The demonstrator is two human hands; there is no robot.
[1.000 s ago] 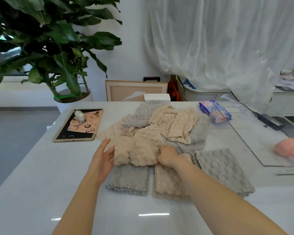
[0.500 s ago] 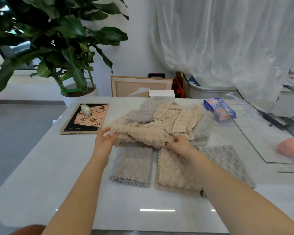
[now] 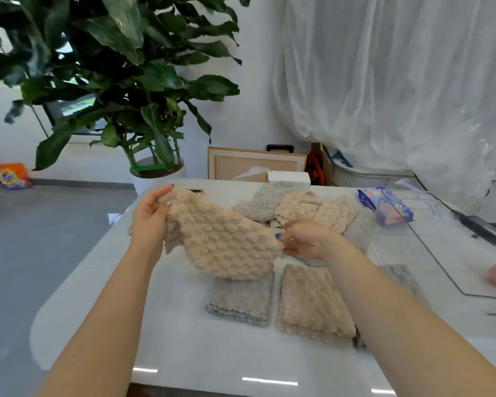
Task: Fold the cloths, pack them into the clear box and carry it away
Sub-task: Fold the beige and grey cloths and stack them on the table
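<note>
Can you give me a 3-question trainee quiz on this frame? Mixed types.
1. True or false: both hands hold the beige cloth above the table.
2. Which folded cloth lies nearer the left hand: A) the grey one B) the beige one?
3. Fill in: the unfolded pile lies ___ the right hand.

Key: 1 true; 2 A; 3 beyond.
</note>
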